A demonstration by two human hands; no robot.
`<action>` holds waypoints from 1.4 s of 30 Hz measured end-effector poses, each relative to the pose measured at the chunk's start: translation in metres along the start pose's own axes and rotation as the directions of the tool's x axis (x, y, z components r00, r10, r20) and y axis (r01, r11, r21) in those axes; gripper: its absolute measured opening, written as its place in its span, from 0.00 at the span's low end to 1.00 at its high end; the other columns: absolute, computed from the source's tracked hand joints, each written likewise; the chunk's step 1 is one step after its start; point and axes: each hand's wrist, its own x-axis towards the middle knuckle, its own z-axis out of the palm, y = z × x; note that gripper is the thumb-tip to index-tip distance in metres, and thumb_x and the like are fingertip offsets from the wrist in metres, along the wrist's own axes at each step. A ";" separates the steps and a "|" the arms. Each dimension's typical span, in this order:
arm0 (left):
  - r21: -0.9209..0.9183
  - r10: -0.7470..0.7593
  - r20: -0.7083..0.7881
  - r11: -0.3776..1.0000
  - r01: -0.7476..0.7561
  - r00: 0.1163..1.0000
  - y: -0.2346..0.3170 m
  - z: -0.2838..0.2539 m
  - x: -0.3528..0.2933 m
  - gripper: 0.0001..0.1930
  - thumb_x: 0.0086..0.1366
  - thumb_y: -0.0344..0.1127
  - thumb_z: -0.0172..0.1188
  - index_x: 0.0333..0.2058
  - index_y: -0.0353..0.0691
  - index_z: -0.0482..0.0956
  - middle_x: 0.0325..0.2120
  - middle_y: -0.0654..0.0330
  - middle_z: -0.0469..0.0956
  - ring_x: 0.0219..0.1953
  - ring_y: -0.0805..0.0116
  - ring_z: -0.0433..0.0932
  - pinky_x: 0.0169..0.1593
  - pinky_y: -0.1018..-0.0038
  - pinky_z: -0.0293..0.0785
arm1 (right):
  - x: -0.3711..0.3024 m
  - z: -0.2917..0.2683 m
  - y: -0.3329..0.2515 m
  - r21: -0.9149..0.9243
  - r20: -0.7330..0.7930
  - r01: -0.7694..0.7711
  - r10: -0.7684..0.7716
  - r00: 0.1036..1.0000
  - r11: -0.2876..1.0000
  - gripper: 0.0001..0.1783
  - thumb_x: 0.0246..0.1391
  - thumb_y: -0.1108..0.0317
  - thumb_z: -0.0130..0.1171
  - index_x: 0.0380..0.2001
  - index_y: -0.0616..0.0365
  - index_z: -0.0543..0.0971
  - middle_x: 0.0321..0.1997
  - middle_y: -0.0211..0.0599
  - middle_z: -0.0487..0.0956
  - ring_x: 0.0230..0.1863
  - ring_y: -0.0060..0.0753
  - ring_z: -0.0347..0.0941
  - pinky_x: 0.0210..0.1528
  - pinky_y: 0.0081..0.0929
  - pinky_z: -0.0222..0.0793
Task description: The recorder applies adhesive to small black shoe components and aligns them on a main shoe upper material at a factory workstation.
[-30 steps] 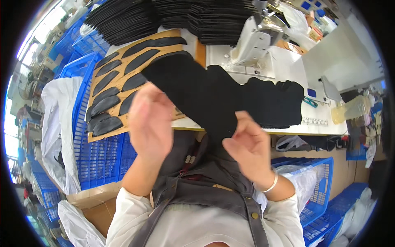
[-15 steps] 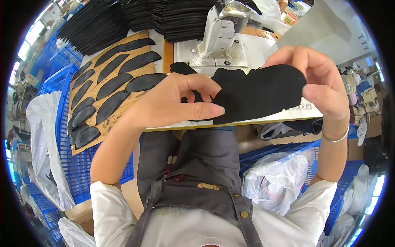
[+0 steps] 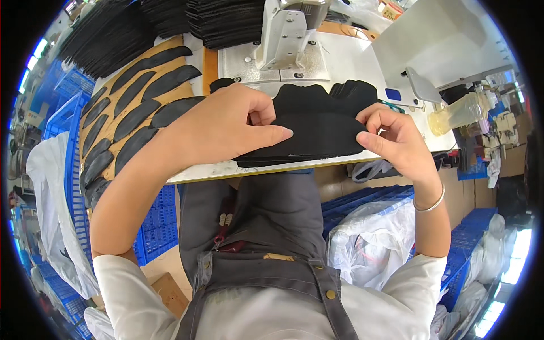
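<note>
Right hand (image 3: 396,141) pinches black fabric (image 3: 323,133) end; left hand (image 3: 218,127), grip unclear, near table edge (image 3: 209,174)

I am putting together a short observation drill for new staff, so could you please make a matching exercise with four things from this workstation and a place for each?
Things
1. Silvery bracelet
2. Curved dark pieces
3. Machine
4. Wide black piece

Places
A. Laid out on the brown board
B. Between the left hand and the right hand
C. Around the right wrist
D. Standing toward the back of the white table

Pairs: 1-C, 2-A, 3-D, 4-B
</note>
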 end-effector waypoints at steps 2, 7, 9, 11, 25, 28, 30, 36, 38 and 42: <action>0.056 -0.037 -0.017 0.998 0.038 0.999 0.001 0.003 0.000 0.18 0.58 0.39 0.65 0.18 0.38 0.68 0.13 0.72 0.62 0.18 0.86 0.59 0.21 0.82 0.55 | 0.000 0.003 0.002 -0.009 -0.027 0.015 -0.015 1.000 1.000 0.15 0.49 0.68 0.66 0.18 0.59 0.69 0.37 0.31 0.73 0.28 0.13 0.62 0.29 0.15 0.60; 0.092 -0.044 -0.068 0.994 0.050 0.997 -0.001 0.007 0.001 0.19 0.56 0.40 0.67 0.17 0.38 0.67 0.12 0.72 0.61 0.17 0.86 0.57 0.20 0.81 0.52 | -0.004 0.008 0.002 -0.234 -0.107 0.102 -0.130 0.986 0.967 0.15 0.46 0.70 0.66 0.17 0.59 0.69 0.36 0.33 0.75 0.26 0.15 0.62 0.28 0.16 0.60; 0.092 -0.055 -0.074 0.994 0.062 0.996 0.002 0.007 -0.001 0.19 0.55 0.39 0.67 0.17 0.38 0.66 0.11 0.72 0.60 0.17 0.86 0.57 0.20 0.81 0.52 | -0.006 0.010 0.003 -0.233 -0.122 0.106 -0.138 0.983 0.967 0.14 0.45 0.71 0.67 0.17 0.59 0.69 0.36 0.33 0.75 0.26 0.16 0.63 0.28 0.16 0.60; 0.094 -0.062 -0.089 0.993 0.070 0.994 0.002 0.008 -0.002 0.19 0.54 0.39 0.68 0.18 0.39 0.66 0.11 0.72 0.60 0.17 0.86 0.56 0.20 0.81 0.51 | -0.007 0.013 0.005 -0.237 -0.136 0.119 -0.155 0.978 0.964 0.14 0.44 0.71 0.67 0.18 0.59 0.70 0.36 0.33 0.75 0.26 0.17 0.63 0.28 0.16 0.60; 0.135 -0.033 -0.103 0.990 0.047 0.994 0.001 0.011 -0.003 0.19 0.53 0.37 0.69 0.18 0.38 0.65 0.12 0.71 0.59 0.16 0.87 0.54 0.18 0.81 0.49 | -0.010 0.022 0.017 -0.339 -0.209 0.218 -0.299 0.931 0.915 0.13 0.42 0.74 0.66 0.19 0.59 0.69 0.38 0.35 0.76 0.26 0.21 0.66 0.25 0.17 0.61; 0.100 -0.026 -0.112 0.994 0.037 0.993 -0.001 0.013 -0.002 0.19 0.53 0.37 0.70 0.18 0.38 0.65 0.11 0.72 0.58 0.15 0.87 0.54 0.18 0.81 0.49 | -0.010 0.022 0.018 -0.344 -0.209 0.212 -0.295 0.932 0.915 0.13 0.42 0.74 0.66 0.19 0.59 0.69 0.38 0.34 0.76 0.26 0.21 0.66 0.25 0.17 0.61; 0.099 -0.033 -0.112 0.994 0.044 0.993 0.001 0.013 -0.001 0.19 0.53 0.37 0.70 0.18 0.38 0.65 0.11 0.72 0.58 0.15 0.87 0.54 0.18 0.81 0.49 | -0.010 0.022 0.017 -0.341 -0.210 0.204 -0.286 0.935 0.918 0.12 0.42 0.74 0.66 0.19 0.59 0.69 0.38 0.34 0.76 0.26 0.21 0.66 0.25 0.17 0.61; 0.112 -0.041 -0.120 0.992 0.055 0.992 0.002 0.014 -0.001 0.19 0.53 0.36 0.70 0.18 0.37 0.65 0.12 0.72 0.59 0.16 0.87 0.54 0.18 0.81 0.48 | -0.009 0.022 0.018 -0.336 -0.208 0.191 -0.271 0.940 0.922 0.13 0.42 0.74 0.66 0.19 0.59 0.69 0.38 0.34 0.75 0.26 0.20 0.65 0.26 0.17 0.62; 0.122 -0.024 -0.124 0.992 0.039 0.992 0.001 0.014 -0.001 0.19 0.53 0.36 0.69 0.18 0.37 0.65 0.12 0.72 0.59 0.16 0.87 0.53 0.18 0.81 0.48 | -0.009 0.022 0.017 -0.340 -0.207 0.191 -0.272 0.940 0.921 0.13 0.42 0.74 0.66 0.19 0.59 0.69 0.38 0.34 0.75 0.25 0.21 0.65 0.26 0.17 0.62; 0.176 0.026 -0.141 0.984 0.000 0.990 -0.005 0.015 0.000 0.19 0.52 0.37 0.70 0.19 0.36 0.65 0.12 0.68 0.60 0.16 0.82 0.56 0.19 0.78 0.52 | -0.009 0.024 0.015 -0.380 -0.206 0.197 -0.290 0.934 0.904 0.13 0.42 0.75 0.66 0.19 0.60 0.69 0.37 0.34 0.75 0.25 0.22 0.66 0.26 0.17 0.62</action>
